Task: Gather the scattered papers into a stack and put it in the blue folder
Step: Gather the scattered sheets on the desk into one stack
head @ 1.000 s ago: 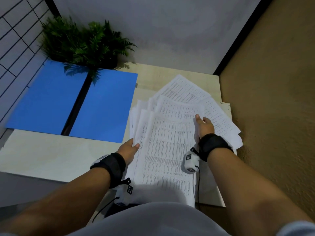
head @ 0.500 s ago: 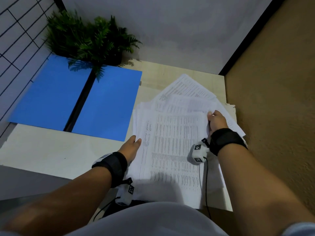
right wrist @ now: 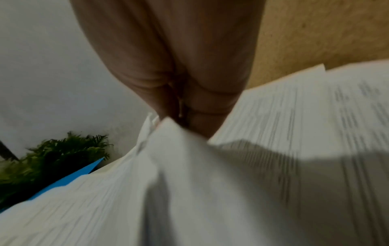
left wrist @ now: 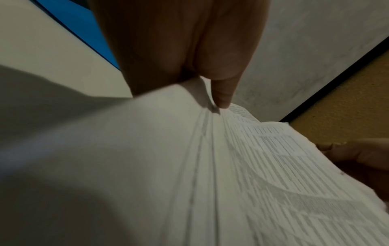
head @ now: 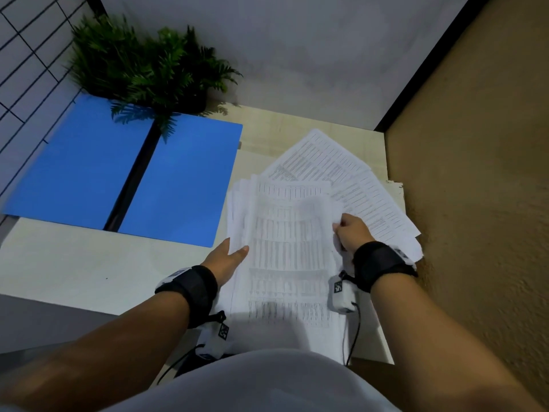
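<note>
A fanned pile of printed white papers [head: 285, 251] lies on the right half of the pale table [head: 89, 272]. The open blue folder [head: 124, 173] lies flat at the back left, its black spine in the middle. My left hand [head: 230, 254] holds the left edge of the pile, thumb on top and fingers underneath [left wrist: 221, 93]. My right hand [head: 349, 230] grips the right edge of the upper sheets, which buckle upward there [right wrist: 168, 133]. More sheets [head: 365, 185] stay fanned out behind and right of that hand.
A potted fern [head: 148, 66] stands behind the folder and overhangs its spine. A grey wall runs along the back, a brown textured wall [head: 475, 203] along the table's right edge, a wire grid [head: 26, 60] at far left.
The sheets have been drawn closer together and squarer. My right hand moved from flat on the pile to its right edge and now grips the upper sheets. The left hand stayed at the left edge.
</note>
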`<move>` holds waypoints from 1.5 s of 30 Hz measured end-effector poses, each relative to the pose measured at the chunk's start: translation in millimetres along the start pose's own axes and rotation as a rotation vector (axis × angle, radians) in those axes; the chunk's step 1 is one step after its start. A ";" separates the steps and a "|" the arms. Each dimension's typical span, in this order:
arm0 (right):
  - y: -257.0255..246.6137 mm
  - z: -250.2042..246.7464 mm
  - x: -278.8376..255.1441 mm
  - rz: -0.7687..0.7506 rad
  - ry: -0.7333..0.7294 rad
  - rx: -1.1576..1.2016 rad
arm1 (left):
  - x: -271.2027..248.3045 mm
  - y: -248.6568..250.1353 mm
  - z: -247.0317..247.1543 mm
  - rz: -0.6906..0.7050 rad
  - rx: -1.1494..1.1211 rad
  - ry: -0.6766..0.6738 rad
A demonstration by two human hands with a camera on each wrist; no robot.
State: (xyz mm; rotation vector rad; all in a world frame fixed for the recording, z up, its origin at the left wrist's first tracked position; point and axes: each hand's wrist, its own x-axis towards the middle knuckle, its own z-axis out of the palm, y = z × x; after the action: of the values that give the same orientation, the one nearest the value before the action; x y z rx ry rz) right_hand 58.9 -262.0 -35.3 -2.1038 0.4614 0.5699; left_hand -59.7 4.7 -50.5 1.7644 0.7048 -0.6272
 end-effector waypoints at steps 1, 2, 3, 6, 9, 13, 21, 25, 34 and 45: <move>4.2 6.9 -1.2 0.004 0.029 0.081 | 0.4 -1.3 0.0 0.029 -0.008 -0.001; 6.1 13.2 -4.1 -0.001 0.092 0.148 | 0.6 -2.5 0.1 0.057 -0.017 -0.005; 5.3 17.5 -8.4 -0.017 0.178 0.189 | 1.1 -4.0 0.8 0.090 -0.035 -0.004; 3.7 29.6 -18.6 0.021 0.339 0.170 | 2.9 -7.4 4.8 0.142 -0.086 0.049; 5.2 48.5 -32.2 0.054 0.225 0.037 | 1.6 -6.1 9.0 0.124 -0.126 0.074; 11.9 63.6 -46.7 -0.015 0.065 -0.004 | 2.4 -3.1 11.2 0.068 -0.032 0.033; 72.1 -13.9 -13.5 0.519 0.551 0.287 | 30.8 -34.0 -3.2 0.043 -0.153 0.124; 116.5 -20.8 15.5 0.498 0.593 0.758 | 20.3 -17.6 -1.5 0.028 -0.100 0.097; 59.8 -15.5 -35.2 0.222 0.478 0.808 | 10.0 -5.5 0.9 0.043 -0.010 0.088; -37.1 -124.6 -105.0 -0.408 0.896 0.490 | 6.7 -2.1 7.3 0.047 -0.108 0.097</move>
State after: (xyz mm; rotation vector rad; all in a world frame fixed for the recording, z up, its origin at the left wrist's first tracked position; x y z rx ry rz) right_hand 19.5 -333.9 110.3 -1.7920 0.5595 -0.6990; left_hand -57.2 -0.8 -58.6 1.7148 0.7475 -0.4657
